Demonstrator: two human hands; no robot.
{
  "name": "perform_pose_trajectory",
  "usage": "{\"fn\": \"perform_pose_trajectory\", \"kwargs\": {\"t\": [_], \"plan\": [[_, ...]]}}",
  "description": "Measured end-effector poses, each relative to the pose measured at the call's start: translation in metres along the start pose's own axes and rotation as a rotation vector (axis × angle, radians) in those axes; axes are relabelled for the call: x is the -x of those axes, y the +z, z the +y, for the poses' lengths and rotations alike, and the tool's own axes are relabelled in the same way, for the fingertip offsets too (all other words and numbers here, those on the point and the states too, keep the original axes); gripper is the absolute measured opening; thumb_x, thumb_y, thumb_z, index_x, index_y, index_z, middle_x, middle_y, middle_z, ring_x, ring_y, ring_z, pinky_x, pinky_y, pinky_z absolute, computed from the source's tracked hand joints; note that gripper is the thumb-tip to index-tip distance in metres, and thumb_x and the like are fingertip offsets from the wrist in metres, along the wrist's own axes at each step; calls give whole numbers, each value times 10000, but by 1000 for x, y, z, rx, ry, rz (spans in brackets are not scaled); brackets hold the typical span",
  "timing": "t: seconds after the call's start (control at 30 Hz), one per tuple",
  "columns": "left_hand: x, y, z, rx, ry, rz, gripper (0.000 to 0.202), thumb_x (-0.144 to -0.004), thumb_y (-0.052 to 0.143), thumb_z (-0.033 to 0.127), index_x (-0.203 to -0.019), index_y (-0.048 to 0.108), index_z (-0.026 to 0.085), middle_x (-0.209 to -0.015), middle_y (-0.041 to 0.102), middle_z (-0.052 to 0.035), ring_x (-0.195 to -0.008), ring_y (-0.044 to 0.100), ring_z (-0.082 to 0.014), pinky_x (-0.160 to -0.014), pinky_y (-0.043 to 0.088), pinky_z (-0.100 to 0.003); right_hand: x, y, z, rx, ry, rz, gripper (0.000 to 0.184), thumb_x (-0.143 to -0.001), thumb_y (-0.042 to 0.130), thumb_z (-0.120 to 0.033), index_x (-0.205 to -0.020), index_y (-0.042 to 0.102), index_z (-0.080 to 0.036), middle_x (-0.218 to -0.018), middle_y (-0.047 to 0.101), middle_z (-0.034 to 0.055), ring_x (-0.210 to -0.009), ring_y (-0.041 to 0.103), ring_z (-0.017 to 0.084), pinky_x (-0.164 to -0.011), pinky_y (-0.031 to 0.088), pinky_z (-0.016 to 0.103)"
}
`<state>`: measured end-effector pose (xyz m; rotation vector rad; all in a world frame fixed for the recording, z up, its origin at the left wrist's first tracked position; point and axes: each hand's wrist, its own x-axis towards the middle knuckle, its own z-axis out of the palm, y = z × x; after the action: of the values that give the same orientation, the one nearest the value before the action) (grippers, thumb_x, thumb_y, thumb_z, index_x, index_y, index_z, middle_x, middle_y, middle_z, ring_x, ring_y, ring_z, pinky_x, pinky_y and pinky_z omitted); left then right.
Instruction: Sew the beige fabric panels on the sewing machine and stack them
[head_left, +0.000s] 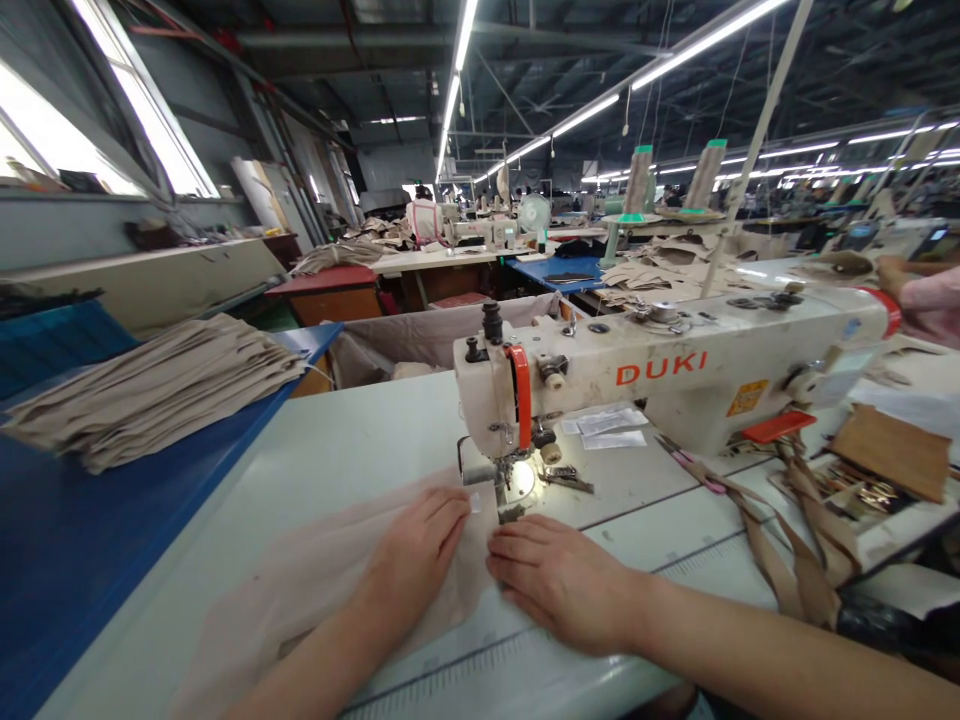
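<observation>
A pale beige fabric piece (300, 560) lies on the machine table, its right edge beside the presser foot of a DUKI sewing machine (600, 370). My left hand (420, 545) rests flat on this fabric, fingers together and pointing toward the needle. By its fingertips is a small white tag (474, 503). My right hand (559, 580) lies palm down just in front of the needle area, its fingertips touching the fabric's right edge. A lamp lights the needle plate (520, 482). The undersides of both hands are hidden.
A stack of beige cut pieces (165, 385) sits on a blue table (67, 540) at left. White paper strips (611, 428), pink-handled scissors (697, 470), tan straps (806, 540) and a tray of metal parts (870, 490) are at right. Another person's arm (926, 290) shows behind the machine.
</observation>
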<state>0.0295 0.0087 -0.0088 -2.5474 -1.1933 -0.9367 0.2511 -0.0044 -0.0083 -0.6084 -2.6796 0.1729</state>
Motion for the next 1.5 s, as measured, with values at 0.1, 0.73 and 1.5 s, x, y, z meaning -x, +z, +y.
{"fn": "perform_pose_trajectory", "kwargs": {"t": [0.1, 0.73, 1.5], "plan": [[-2, 3, 4, -6, 88, -28, 278, -970, 364, 166, -923, 637, 160, -904, 705, -57, -878, 651, -170, -833, 547, -307, 0, 0, 0, 7, -5, -10, 245, -970, 481, -251, -1154, 599, -140, -1229, 626, 98, -1148, 543, 206, -1043, 376, 349], [-12, 8, 8, -47, 220, -134, 348, -936, 312, 61, -896, 636, 181, -871, 687, -37, -825, 638, -163, -783, 563, -288, 3, 5, 2, 45, -47, 17, 192, -976, 451, -203, -1067, 611, -149, -1110, 655, 113, -1073, 558, 176, -961, 423, 318], [13, 25, -2, -156, 212, -177, 391, -863, 318, -5, -1075, 610, 146, -970, 689, -75, -911, 635, -208, -823, 544, -358, 2, 4, 1, 12, -33, 19, 192, -962, 458, -204, -1066, 609, -148, -1076, 662, 100, -1076, 555, 174, -961, 423, 307]]}}
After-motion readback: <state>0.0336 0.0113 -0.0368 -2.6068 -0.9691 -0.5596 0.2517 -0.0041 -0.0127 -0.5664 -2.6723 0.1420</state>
